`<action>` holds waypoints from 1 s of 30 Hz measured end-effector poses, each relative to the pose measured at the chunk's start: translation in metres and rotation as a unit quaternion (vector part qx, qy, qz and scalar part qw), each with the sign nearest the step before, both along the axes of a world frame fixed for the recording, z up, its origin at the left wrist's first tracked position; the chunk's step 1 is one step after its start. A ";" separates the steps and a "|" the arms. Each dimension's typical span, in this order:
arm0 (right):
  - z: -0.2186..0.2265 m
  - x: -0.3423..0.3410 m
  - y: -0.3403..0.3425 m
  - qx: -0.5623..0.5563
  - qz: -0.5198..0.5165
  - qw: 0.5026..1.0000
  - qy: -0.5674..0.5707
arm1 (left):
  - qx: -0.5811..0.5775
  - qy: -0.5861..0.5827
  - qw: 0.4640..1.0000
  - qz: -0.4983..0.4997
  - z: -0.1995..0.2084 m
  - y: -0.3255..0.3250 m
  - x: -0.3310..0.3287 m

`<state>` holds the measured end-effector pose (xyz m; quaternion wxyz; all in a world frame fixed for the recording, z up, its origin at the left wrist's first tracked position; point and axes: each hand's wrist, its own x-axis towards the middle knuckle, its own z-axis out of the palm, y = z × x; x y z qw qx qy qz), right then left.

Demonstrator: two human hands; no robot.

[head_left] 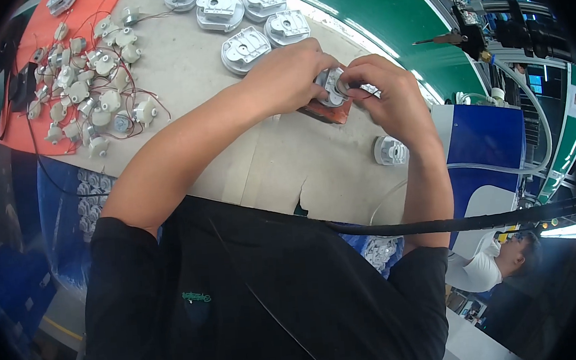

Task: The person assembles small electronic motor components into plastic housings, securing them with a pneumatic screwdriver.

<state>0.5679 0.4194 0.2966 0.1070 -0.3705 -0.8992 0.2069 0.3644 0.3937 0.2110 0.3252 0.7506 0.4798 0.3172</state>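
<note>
Both hands, left hand and right hand, fingers closed, pinch small grey motor housing at frame centre; probably light, rigid, held by rim.

One camera on my head, looking down over my black shirt, close to my two arms, the grey table right below me, edges of the picture bent round, only this one view, nothing shared.

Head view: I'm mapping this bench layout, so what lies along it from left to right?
Orange mat → heap of small wired motors → left hand → grey part held by both hands → right hand → blue panel.
</note>
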 end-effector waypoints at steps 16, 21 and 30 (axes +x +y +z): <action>0.002 0.000 -0.004 0.010 0.000 1.000 0.024 | 0.006 -0.003 1.000 0.019 -0.009 0.001 0.004; 0.004 -0.002 -0.003 0.002 0.002 1.000 -0.011 | -0.005 -0.009 1.000 0.018 -0.006 -0.002 0.004; 0.003 -0.010 -0.002 0.031 0.033 0.998 -0.040 | 0.000 -0.015 1.000 0.026 -0.008 -0.003 0.001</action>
